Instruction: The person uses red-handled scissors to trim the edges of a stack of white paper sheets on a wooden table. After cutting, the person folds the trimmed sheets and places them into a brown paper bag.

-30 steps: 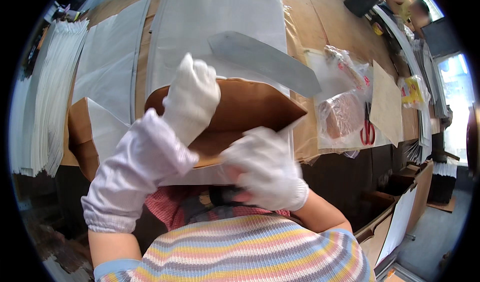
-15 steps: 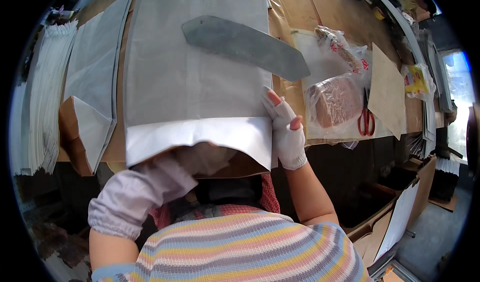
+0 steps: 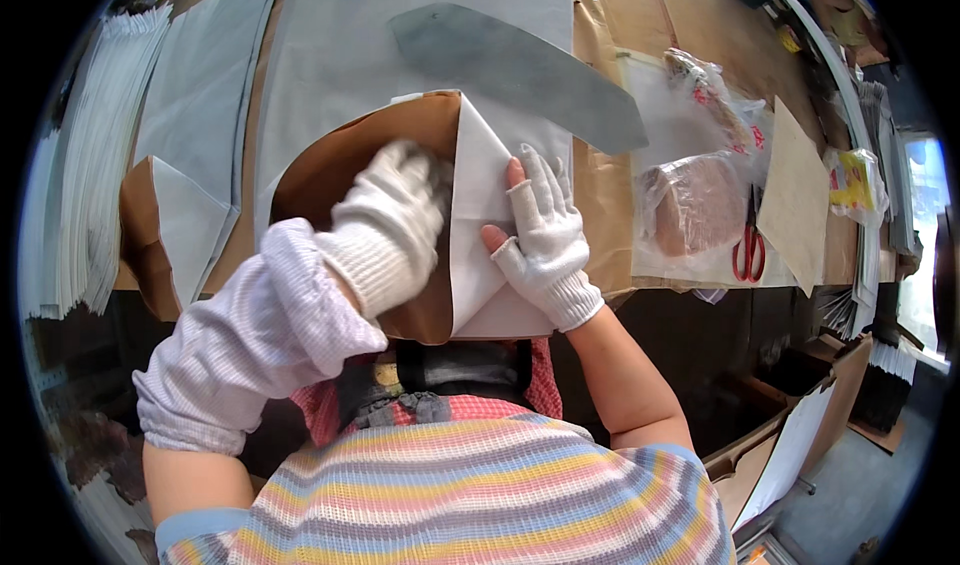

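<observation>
A large paper bag (image 3: 330, 55), pale grey-white outside and brown inside, lies in front of me. Its near end is spread wide, showing the brown lining (image 3: 305, 180), with a white triangular fold (image 3: 475, 235) on the right. My left hand (image 3: 395, 210), in a white glove under a pale sleeve cover, is over the brown lining; its fingers are smeared by motion. My right hand (image 3: 545, 230), in a white glove with bare thumb and index tips, lies flat with fingers apart on the white fold. Beyond, a grey flat plate with pointed ends (image 3: 520, 75) rests across the bag.
At left stand a brown-lined folded bag (image 3: 185, 205) and a stack of white paper (image 3: 105, 175). Rightward lie a plastic-wrapped brown block (image 3: 695, 205), red-handled scissors (image 3: 748, 250), a beige sheet (image 3: 793, 195) and a yellow packet (image 3: 850, 180). Cardboard boxes (image 3: 770, 435) stand below the table edge.
The bag's near end has been opened upward, exposing its brown inside. My left hand moved up and forward out of the mouth; my right hand moved from the bag's edge onto the fold.
</observation>
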Tool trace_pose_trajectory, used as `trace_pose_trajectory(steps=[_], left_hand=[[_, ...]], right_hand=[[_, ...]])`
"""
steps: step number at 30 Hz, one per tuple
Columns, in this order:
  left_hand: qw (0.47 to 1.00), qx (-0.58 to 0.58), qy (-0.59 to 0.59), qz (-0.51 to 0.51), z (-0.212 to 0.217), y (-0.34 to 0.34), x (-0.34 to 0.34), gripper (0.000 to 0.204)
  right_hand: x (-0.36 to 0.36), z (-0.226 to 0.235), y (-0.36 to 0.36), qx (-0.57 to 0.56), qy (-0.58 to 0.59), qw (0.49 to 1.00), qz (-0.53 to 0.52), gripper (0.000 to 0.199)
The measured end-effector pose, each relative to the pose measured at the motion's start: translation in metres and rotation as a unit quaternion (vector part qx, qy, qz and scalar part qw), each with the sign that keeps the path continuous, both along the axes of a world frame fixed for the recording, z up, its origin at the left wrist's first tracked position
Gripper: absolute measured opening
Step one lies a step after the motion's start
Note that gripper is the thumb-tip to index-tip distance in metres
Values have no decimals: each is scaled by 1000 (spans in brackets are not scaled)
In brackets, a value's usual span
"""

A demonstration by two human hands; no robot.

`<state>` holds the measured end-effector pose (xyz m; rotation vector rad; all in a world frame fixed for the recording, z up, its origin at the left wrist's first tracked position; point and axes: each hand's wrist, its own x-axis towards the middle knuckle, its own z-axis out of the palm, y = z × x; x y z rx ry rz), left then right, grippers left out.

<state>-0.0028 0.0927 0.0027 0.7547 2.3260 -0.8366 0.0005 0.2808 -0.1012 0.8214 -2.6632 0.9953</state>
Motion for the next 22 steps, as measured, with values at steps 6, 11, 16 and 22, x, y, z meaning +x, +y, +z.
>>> trace_pose_trajectory(steps=[6,11,16,22], left_hand=[[972,149,149,102,-57,-40,-37,66],[956,188,176,142,-73,-41,-47,65],[882,457,84,82,16,-85,-13,50],[408,824,86,382,-30,-175,54,82]], right_hand=[[0,-1,-12,81,37,996,-10,75],[-2,-4,-19,138,71,988,1,69],[-2,13,-9,154,25,987,43,68],[-35,4,-56,136,65,986,70,78]])
